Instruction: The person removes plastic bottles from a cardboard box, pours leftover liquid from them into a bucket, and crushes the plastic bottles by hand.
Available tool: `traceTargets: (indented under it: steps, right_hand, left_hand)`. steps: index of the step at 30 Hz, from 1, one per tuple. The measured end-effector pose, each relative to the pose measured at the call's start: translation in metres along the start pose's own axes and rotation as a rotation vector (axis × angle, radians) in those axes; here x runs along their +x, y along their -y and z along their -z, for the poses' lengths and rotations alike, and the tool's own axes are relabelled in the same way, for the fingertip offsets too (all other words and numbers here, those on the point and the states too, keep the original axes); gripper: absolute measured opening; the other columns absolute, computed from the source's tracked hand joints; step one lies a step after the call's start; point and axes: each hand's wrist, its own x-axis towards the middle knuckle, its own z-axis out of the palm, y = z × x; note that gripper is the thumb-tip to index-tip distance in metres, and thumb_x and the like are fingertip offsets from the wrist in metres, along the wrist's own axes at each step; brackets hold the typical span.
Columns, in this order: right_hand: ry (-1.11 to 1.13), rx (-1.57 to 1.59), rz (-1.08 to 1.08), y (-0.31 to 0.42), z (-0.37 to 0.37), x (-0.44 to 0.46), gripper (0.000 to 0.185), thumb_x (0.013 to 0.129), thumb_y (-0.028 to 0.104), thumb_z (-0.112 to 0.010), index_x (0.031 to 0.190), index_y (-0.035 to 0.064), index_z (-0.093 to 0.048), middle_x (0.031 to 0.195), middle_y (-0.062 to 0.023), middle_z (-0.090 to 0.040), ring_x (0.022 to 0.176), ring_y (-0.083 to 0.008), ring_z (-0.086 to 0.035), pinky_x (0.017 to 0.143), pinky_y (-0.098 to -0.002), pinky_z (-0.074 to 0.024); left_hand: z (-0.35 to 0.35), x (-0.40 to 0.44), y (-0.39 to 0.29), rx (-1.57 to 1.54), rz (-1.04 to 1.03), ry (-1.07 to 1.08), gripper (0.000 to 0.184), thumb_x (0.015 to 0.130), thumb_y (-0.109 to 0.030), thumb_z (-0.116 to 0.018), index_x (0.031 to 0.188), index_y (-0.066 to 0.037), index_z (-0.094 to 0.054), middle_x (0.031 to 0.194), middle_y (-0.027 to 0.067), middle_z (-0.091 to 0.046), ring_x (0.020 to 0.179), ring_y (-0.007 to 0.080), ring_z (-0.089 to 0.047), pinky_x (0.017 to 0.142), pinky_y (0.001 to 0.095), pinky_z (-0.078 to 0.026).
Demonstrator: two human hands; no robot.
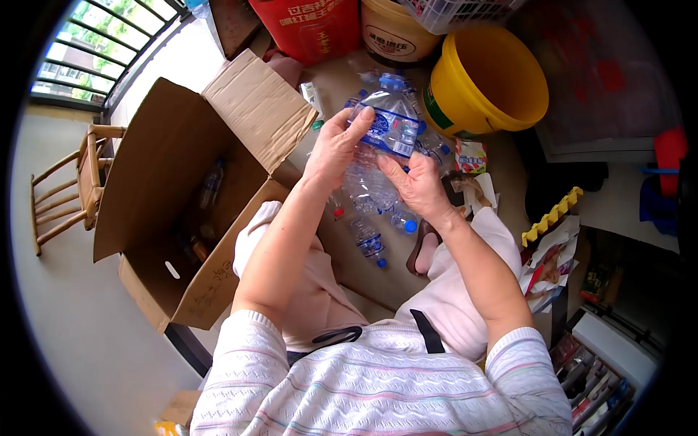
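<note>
A large clear plastic bottle with a blue label and a blue cap is up in front of me, its capped end pointing away. My left hand grips its left side, the thumb lying across the label. My right hand is closed at the bottle's near right side, by the label's lower edge; its fingertips are partly hidden. Below and around them, several clear bottles lie on the floor, among them a small blue-labelled bottle and a blue-capped bottle near my foot.
At my left stands an open cardboard box with a few bottles inside. A yellow bucket, a red container and a cream bucket stand ahead. A bamboo chair is at far left. Papers lie at right.
</note>
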Motion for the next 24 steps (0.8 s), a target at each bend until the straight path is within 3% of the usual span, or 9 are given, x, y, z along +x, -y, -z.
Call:
traceTargets:
  steps: [2, 3, 5, 7, 8, 11, 13, 24]
  right_hand:
    - [0.223, -0.094, -0.153, 0.011, 0.019, 0.003, 0.027, 0.082, 0.025, -0.071, 0.093, 0.0015, -0.067, 0.082, -0.0013, -0.067, 0.075, -0.0072, -0.056, 0.071, -0.025, -0.0463]
    - [0.368, -0.098, -0.204, 0.008, 0.037, 0.007, 0.031, 0.08, 0.03, -0.073, 0.091, 0.0024, -0.067, 0.078, 0.0003, -0.065, 0.073, -0.0078, -0.056, 0.069, -0.0251, -0.0459]
    - [0.352, -0.215, -0.231, 0.024, 0.071, 0.013, 0.028, 0.082, 0.031, -0.071, 0.086, 0.0034, -0.066, 0.07, 0.0023, -0.06, 0.066, -0.0054, -0.053, 0.061, -0.0215, -0.0433]
    - [0.056, 0.02, -0.23, 0.015, 0.101, 0.019, 0.027, 0.086, 0.032, -0.065, 0.083, 0.0049, -0.065, 0.065, 0.0033, -0.056, 0.059, -0.0024, -0.048, 0.054, -0.0175, -0.0392]
    - [-0.142, 0.152, -0.117, 0.007, 0.1, 0.026, 0.028, 0.09, 0.033, -0.059, 0.081, 0.0065, -0.064, 0.065, 0.0031, -0.057, 0.056, -0.0007, -0.046, 0.05, -0.0149, -0.0352]
    - [-0.318, 0.268, -0.087, 0.005, 0.079, 0.029, 0.031, 0.092, 0.034, -0.056, 0.083, 0.0052, -0.064, 0.069, 0.0018, -0.06, 0.059, -0.0025, -0.05, 0.053, -0.0164, -0.0383]
    - [-0.235, 0.297, 0.01, 0.005, 0.066, 0.027, 0.035, 0.093, 0.035, -0.054, 0.085, 0.0023, -0.063, 0.075, -0.003, -0.062, 0.069, -0.0089, -0.056, 0.067, -0.0222, -0.045]
    - [-0.051, 0.29, 0.054, 0.006, 0.059, 0.021, 0.032, 0.095, 0.03, -0.05, 0.09, 0.0008, -0.063, 0.083, -0.0051, -0.064, 0.079, -0.0108, -0.058, 0.076, -0.0241, -0.0459]
  left_hand:
    - [0.006, 0.004, 0.008, 0.063, 0.001, 0.024, 0.039, 0.088, -0.037, -0.061, 0.105, -0.002, -0.057, 0.086, 0.0022, -0.062, 0.069, 0.0092, -0.06, 0.059, 0.0238, -0.051]
    - [0.008, 0.005, 0.012, 0.094, 0.0, 0.036, 0.038, 0.087, -0.036, -0.062, 0.105, -0.002, -0.057, 0.085, 0.0019, -0.062, 0.067, 0.0085, -0.06, 0.056, 0.0228, -0.051]
    - [0.0, -0.005, 0.002, 0.213, 0.054, 0.077, 0.036, 0.087, -0.035, -0.063, 0.1, -0.001, -0.059, 0.075, -0.0004, -0.06, 0.055, 0.0056, -0.054, 0.046, 0.0201, -0.045]
    - [-0.005, -0.011, 0.003, 0.257, 0.083, 0.154, 0.037, 0.087, -0.036, -0.063, 0.097, -0.001, -0.06, 0.07, -0.0014, -0.058, 0.049, 0.0046, -0.051, 0.041, 0.0198, -0.041]
    - [-0.009, -0.013, 0.008, 0.3, 0.102, 0.193, 0.037, 0.087, -0.037, -0.063, 0.095, -0.002, -0.06, 0.068, -0.0015, -0.057, 0.047, 0.004, -0.048, 0.04, 0.0194, -0.039]
    - [-0.025, -0.019, 0.022, 0.323, 0.225, 0.254, 0.04, 0.086, -0.038, -0.063, 0.101, -0.001, -0.06, 0.071, -0.0015, -0.059, 0.048, 0.0041, -0.049, 0.04, 0.0189, -0.039]
    - [-0.024, -0.018, 0.031, 0.232, 0.26, 0.301, 0.039, 0.087, -0.035, -0.062, 0.104, 0.0, -0.059, 0.074, -0.0002, -0.061, 0.049, 0.0047, -0.051, 0.039, 0.0194, -0.041]
    - [-0.029, -0.021, 0.027, -0.118, 0.386, 0.252, 0.032, 0.09, -0.028, -0.059, 0.101, 0.002, -0.057, 0.076, 0.0045, -0.062, 0.048, 0.0085, -0.055, 0.037, 0.0214, -0.043]
